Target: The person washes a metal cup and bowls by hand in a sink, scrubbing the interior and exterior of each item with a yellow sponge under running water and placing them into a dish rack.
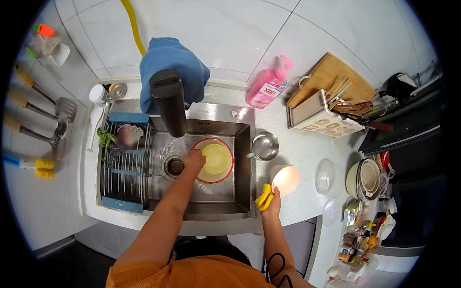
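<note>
— Head view: what do the hands have?

— Left hand (194, 160) is down in the sink (206, 209), at the left edge of a red-rimmed basin (232, 163). I can't tell whether its fingers pinch the rim or just rest there. Right hand (272, 205) is closed on a tilted white bowl (286, 180) and a crumpled yellow cloth (264, 197), held up by the counter (300, 153) to the right of the sink.

— How would those handle?

— Bowl: likely light, stiff, slippery if wet, maybe breakable; best gripped across the rim, thumb against the wall. Cloth: soft, so any fold will do. Basin: probably light unless it holds water; I'd take it by the rim.

— And the counts?

— One bowl, one cloth, one basin, though I can't say whether the pale yellow round (218, 159) inside is separate. One handled cup (265, 146), one pink pump bottle (265, 90), one dish rack (122, 205), three wood-handled utensils (66, 109) on the wall. Chopsticks (340, 91) bunch too closely to count.
</note>
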